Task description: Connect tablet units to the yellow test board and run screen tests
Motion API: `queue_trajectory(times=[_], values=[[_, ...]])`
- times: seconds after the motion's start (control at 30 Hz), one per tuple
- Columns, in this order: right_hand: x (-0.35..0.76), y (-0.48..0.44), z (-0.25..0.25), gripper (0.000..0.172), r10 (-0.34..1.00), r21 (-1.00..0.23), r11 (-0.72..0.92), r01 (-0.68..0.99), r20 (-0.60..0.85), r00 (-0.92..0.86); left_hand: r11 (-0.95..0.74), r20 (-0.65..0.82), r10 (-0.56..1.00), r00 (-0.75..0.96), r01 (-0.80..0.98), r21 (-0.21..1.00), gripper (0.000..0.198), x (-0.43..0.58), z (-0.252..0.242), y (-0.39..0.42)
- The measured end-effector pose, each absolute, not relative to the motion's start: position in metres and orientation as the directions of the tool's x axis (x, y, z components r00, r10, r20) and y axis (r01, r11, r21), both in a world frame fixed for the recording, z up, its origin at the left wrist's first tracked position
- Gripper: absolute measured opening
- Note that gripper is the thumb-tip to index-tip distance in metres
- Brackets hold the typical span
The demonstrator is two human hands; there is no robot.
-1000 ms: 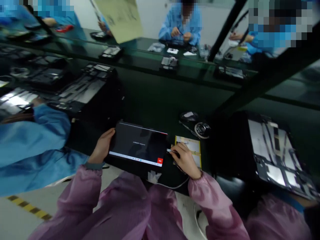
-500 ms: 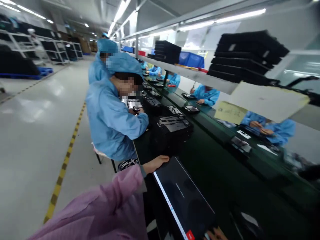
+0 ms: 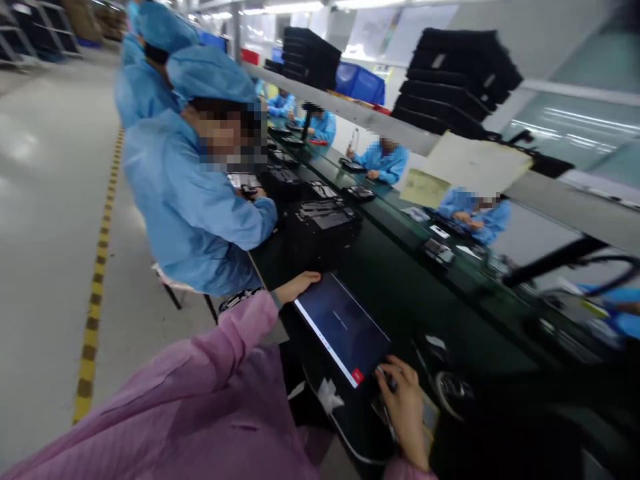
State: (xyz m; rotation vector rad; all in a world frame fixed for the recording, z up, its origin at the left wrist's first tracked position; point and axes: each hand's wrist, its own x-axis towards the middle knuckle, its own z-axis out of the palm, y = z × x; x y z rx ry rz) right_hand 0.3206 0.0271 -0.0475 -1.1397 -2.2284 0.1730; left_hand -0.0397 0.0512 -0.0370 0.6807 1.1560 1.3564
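Note:
A tablet (image 3: 345,327) with a lit dark screen lies at the bench's near edge. A white strip with small icons runs along its near side, and a red block marks one corner. My left hand (image 3: 299,287) is closed on the tablet's far-left end, fingers over the edge. Close to the opposite end, my right hand (image 3: 405,400) has its thumb and fingers curled round a small dark object, whose kind I cannot make out. Beneath that hand lies a flat yellow-edged item (image 3: 430,420), partly hidden.
Ahead, a black stack with flat parts (image 3: 325,217) stands beside a co-worker in blue (image 3: 195,180). A roll of tape (image 3: 453,393) lies right of my right hand. Black trays (image 3: 450,80) are piled on the shelf above. Crumpled white material (image 3: 330,397) sits at the near edge.
The view has swung down and to the right. My right hand, barely visible at the bottom before, now shows fully by the tablet's end. My left hand stays on the tablet.

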Motion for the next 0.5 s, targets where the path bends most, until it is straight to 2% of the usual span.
queue_trajectory(times=[0.3,0.5], values=[[0.313,0.02,-0.028,0.011,0.86,-0.523,0.509,0.684,0.282,-0.425,0.23,-0.315,0.934,-0.167,-0.392,0.891,0.02,-0.038,-0.034,0.045],[0.308,0.02,-0.021,0.007,0.858,-0.526,0.507,0.683,0.231,-0.46,0.25,-0.354,0.906,-0.23,-0.384,0.889,0.02,-0.039,-0.039,0.048]])
